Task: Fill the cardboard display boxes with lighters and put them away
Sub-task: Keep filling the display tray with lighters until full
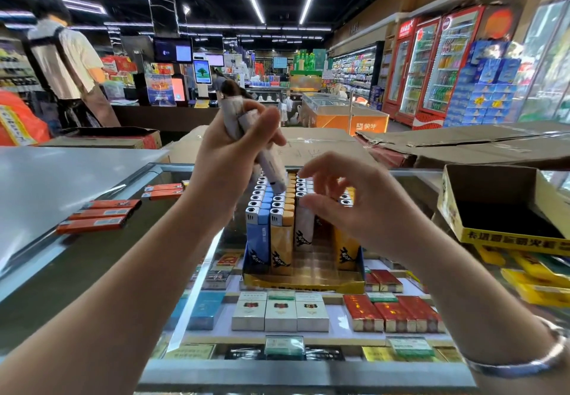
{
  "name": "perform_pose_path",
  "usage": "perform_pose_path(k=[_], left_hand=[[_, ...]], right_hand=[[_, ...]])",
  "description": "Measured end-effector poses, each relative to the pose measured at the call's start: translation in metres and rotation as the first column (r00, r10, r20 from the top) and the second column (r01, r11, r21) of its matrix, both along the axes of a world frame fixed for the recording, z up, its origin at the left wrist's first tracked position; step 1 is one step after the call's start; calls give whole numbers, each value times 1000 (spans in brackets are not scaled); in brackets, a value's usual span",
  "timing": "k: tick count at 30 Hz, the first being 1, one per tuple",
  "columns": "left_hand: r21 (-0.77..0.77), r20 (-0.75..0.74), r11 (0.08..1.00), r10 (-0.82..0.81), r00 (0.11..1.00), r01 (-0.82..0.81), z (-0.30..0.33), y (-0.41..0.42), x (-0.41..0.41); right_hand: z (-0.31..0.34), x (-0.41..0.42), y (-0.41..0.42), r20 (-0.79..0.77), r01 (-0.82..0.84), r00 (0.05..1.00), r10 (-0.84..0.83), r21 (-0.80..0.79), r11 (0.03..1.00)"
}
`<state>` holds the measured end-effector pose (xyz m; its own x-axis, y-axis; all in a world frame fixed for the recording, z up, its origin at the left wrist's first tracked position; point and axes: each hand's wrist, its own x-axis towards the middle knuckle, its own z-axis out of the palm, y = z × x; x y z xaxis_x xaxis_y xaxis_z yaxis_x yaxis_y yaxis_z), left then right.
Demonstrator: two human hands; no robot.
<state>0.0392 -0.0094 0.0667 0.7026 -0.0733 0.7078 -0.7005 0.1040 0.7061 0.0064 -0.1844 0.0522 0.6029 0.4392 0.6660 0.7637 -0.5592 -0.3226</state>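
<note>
A: What does the left hand [229,160] have?

B: Its fingers are curled round a small bunch of white lighters [249,135], held tilted above the display box [303,282]. At least two are plain to see; the grip hides any others. The lowest tip touches the tops of the lighters standing in the box.

A: And the right hand [354,203]?

B: Holding nothing. Its fingers are spread and loosely bent, the tips touching or just above the tops of the right-hand rows.

A: How full is the box?

B: It stands on the glass counter [197,271], in the middle. Four columns of upright lighters show at the front: one blue [257,237], one yellow [281,242], one white [303,234], and another yellow [347,251] at the right (the hand covers much of that side, so I cannot count the depth of each row).

A: Anything else on the counter?

B: Three orange lighters [98,216] lie flat at the left, and two more orange ones [163,191] lie beyond them. A second yellow cardboard box [505,206] sits open at the right, nothing showing in it, resting on a heap of flat yellow packs [536,280].
</note>
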Motion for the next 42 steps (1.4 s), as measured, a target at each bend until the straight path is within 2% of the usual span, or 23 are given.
perform_pose_path(k=[3, 8, 10, 12, 14, 16, 18, 20, 23, 27, 30, 34, 37, 39, 42], left_hand=[[-68, -90, 996, -60, 994, 54, -1, -2, -1], [-99, -132, 986, -147, 980, 134, 0, 0, -3], [-94, -140, 978, -197, 970, 185, 0, 0, -3], [-104, -146, 969, -239, 960, 226, 0, 1, -2], [-93, -156, 961, -273, 949, 261, 2, 3, -2], [-49, -172, 954, -299, 939, 295, 2, 4, -2], [1, -208, 954, -294, 933, 301, -1, 2, -2], [37, -237, 955, -277, 931, 294, -4, 0, -3], [64, -227, 968, -224, 948, 244, -3, -1, -2], [104, -208, 983, -124, 970, 148, -2, 3, 0], [213, -181, 970, -76, 981, 115, -4, 4, 1], [362, 11, 932, 17, 1000, -20, -7, 0, 1], [354, 32, 935, 7, 999, -18, -7, -2, 0], [328, 9, 945, -15, 1000, 11, -7, -2, 2], [346, 11, 936, 64, 998, -64, -10, 1, 9]], right_hand=[[-11, 0, 11, 110, 23, 994, -20, -23, 999], [-8, 2, 10, 207, 85, 972, -112, 133, 987], [-8, 3, 9, 163, 67, 982, -98, 185, 981], [-7, 5, 9, 43, 11, 999, -24, 285, 959], [-5, 6, 9, -109, -67, 986, 130, 453, 889], [-2, 6, 6, -227, -114, 908, 352, 674, 730], [1, 8, 1, -267, -94, 815, 514, 815, 572], [3, 10, -2, -273, -49, 794, 543, 861, 506], [3, 12, -4, -261, 1, 829, 495, 886, 464], [5, 10, -7, -219, -14, 868, 446, 887, 462], [6, 9, -8, -225, -11, 885, 407, 866, 501], [6, 9, -7, -237, 23, 856, 460, 905, 424], [6, 11, -8, -262, 61, 848, 461, 912, 406], [4, 13, -9, -293, 90, 869, 400, 886, 454], [4, 15, -11, -296, 127, 935, 195, 794, 594]])
